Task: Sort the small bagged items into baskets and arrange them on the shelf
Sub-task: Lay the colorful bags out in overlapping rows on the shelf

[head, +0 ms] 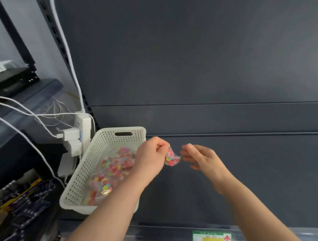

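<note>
Forearms come up from the bottom edge of the head view, both reaching toward the dark shelf [225, 178]. The left hand [151, 156] pinches a small bag [172, 158] of coloured bits by its upper end, so the bag slants down and to the right, out past that hand's knuckles. The right hand [202, 158] sits just beyond the bag's lower end, fingers loose and part spread, gripping nothing. Blur hides whether its fingertips touch the plastic. The white basket [106, 141] lies just left of and below the left hand, partly behind that wrist, with more filled bags [112, 171] inside. The left hand is plainly the nearer one, so I judge the drop is a short swing leftward and down.
</note>
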### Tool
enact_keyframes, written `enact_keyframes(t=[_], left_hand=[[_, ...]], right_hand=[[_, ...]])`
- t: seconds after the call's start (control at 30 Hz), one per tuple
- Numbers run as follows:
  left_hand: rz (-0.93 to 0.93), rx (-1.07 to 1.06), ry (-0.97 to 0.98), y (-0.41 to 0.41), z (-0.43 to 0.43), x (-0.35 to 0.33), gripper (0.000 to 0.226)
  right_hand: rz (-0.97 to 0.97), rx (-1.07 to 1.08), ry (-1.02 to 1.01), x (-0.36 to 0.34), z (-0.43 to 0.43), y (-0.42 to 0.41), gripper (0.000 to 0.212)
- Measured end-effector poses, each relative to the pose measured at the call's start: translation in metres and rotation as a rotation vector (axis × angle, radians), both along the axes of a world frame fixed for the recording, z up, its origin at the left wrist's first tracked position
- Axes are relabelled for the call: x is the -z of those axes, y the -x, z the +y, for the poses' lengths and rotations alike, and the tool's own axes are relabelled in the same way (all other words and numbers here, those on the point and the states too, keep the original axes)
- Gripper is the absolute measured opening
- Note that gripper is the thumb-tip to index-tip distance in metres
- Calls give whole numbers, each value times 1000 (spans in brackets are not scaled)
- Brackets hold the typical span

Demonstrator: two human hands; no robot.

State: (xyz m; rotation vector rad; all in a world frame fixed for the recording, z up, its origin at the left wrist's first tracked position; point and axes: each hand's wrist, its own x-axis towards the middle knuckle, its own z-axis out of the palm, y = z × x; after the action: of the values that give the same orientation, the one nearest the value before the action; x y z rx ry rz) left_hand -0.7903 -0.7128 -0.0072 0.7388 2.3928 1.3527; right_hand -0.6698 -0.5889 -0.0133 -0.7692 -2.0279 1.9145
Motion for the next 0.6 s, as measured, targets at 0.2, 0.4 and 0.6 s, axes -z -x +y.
enact_keyframes(t=[0.2, 0.4, 0.6], left_hand=[[-140, -58, -20, -29, 37, 15, 14], [-228, -148, -43, -46, 59, 24, 10], [-341, -268, -126, -51, 71, 32, 9]], right_hand=[[-38, 92, -32, 15, 30, -23, 6], [-35, 217, -35, 31, 60, -32, 10], [-2, -14, 249, 33, 64, -33, 37]])
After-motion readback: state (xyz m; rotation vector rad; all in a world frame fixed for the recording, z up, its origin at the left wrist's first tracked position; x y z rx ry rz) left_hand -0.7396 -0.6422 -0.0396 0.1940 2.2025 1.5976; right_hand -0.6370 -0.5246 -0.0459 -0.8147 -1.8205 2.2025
